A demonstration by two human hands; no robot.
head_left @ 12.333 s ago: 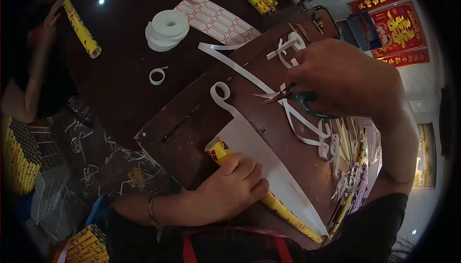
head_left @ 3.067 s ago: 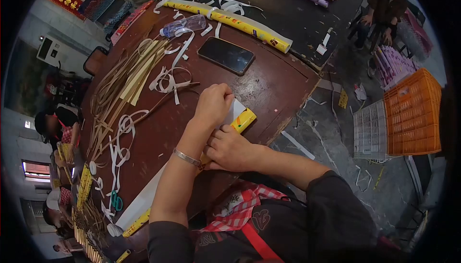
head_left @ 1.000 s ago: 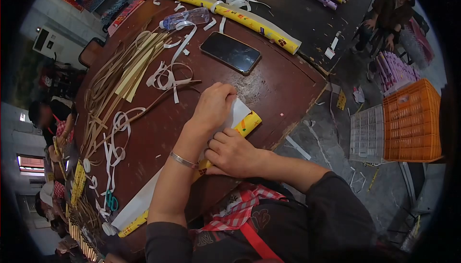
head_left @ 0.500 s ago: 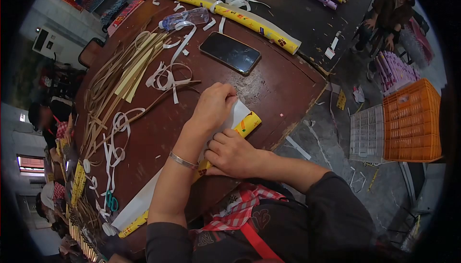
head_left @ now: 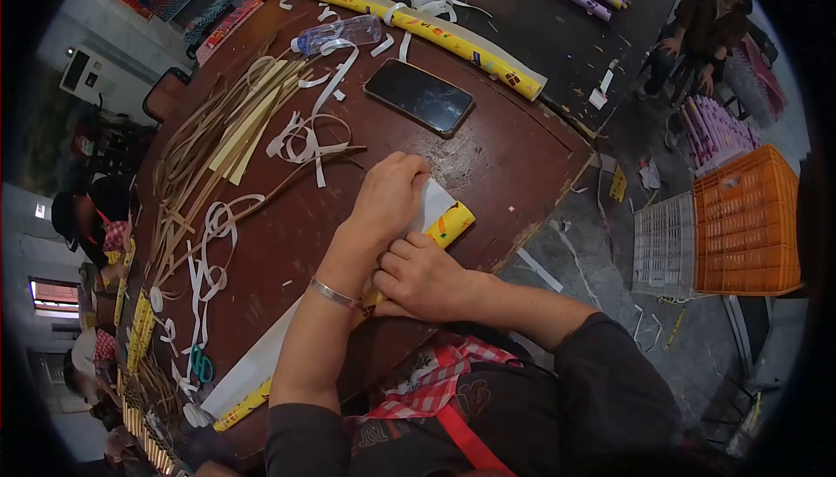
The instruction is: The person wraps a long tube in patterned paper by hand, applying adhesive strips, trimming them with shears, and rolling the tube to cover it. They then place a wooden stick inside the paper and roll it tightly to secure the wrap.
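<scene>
A yellow printed paper roll (head_left: pixel 451 223) with a white reverse side lies slantwise along the near edge of the brown table. My right hand (head_left: pixel 422 277) is closed round the roll, fingers curled over its top. Just beyond, my left hand (head_left: pixel 392 190) pinches the white edge (head_left: pixel 433 202) of the same paper, close to the roll's upper end. The roll's middle is hidden by my hands and left forearm; its lower end (head_left: pixel 242 406) shows at the lower left. A phone (head_left: pixel 420 97) lies on the table past my left hand.
Brown strips (head_left: pixel 205 159) and white ribbons (head_left: pixel 305 142) are spread on the left, with teal scissors (head_left: pixel 201 364). A plastic bottle (head_left: pixel 340 35) and another yellow roll (head_left: pixel 435 36) lie at the back. An orange crate (head_left: pixel 747 220) stands right. Other people sit left and far right.
My hands hold nearly the same place on the roll. At the left, a co-worker has shifted slightly.
</scene>
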